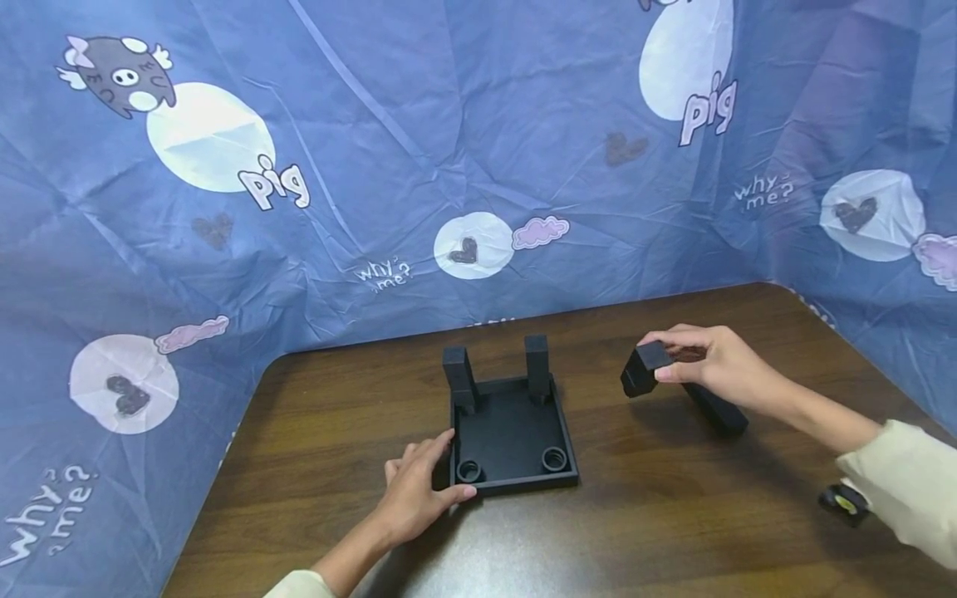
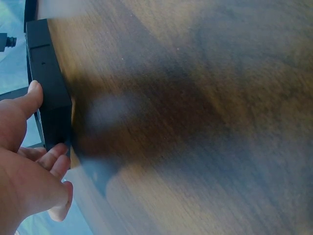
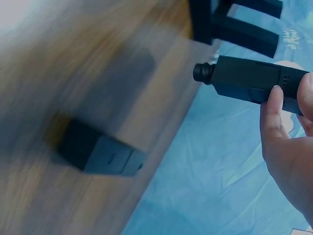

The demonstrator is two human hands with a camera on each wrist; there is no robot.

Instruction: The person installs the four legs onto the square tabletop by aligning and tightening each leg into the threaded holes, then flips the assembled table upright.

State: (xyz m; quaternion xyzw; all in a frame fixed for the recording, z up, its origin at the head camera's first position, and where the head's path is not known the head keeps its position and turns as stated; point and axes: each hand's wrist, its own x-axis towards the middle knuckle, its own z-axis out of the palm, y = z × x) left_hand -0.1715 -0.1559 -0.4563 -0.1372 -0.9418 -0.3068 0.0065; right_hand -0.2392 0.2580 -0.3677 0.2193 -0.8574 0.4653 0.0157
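Note:
A small black square table top (image 1: pixel 512 432) lies upside down on the brown table, with two legs (image 1: pixel 459 378) standing at its far corners. Round threaded sockets (image 1: pixel 554 459) show at the two near corners. My left hand (image 1: pixel 414 494) grips its near left corner, thumb on the front rim and fingers along the left side. Off to the right, above the table, my right hand (image 1: pixel 718 365) pinches a black table leg (image 3: pixel 249 81). The threaded stud (image 3: pixel 203 73) of this leg points away from the fingers. Below that hand another loose leg (image 1: pixel 718 411) lies on the wood.
The brown wooden table (image 1: pixel 336 399) has its far edge against a blue printed curtain (image 1: pixel 374 166), which also runs along the left and right. A small black object with a yellow centre (image 1: pixel 845 502) sits by the right sleeve (image 1: pixel 900 486).

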